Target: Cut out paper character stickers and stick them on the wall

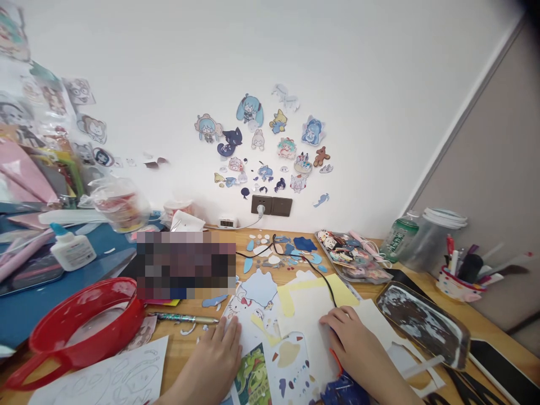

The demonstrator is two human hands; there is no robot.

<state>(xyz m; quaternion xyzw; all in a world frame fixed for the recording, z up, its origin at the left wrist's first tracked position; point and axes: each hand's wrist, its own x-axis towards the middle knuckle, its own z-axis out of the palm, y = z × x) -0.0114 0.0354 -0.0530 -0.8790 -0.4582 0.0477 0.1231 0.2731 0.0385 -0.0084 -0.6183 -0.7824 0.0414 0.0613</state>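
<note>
My left hand (pixel 217 357) lies flat on loose paper at the front of the desk, fingers stretched out, holding nothing. Beneath its fingers is a white sheet with a cartoon cat (pixel 240 302), and beside it lies a green printed card (pixel 253 374). My right hand (pixel 358 349) rests with bent fingers on a blank white sheet (pixel 306 323). An orange strip (pixel 336 360) and a dark blue object (pixel 343 391) lie under and beside that hand, partly hidden. Between my hands is a paper with small cut pieces (pixel 291 360).
A red pot (pixel 130 306) and glue bottle (pixel 72 250) stand left. A pen (pixel 185 318) lies near my left hand. Blue cutouts (pixel 304 243) lie at the back. Right are a sticker tray (pixel 373 275), brown tray (pixel 422 320), pen cup (pixel 458 287), phone (pixel 506 368) and black scissors (pixel 470 388).
</note>
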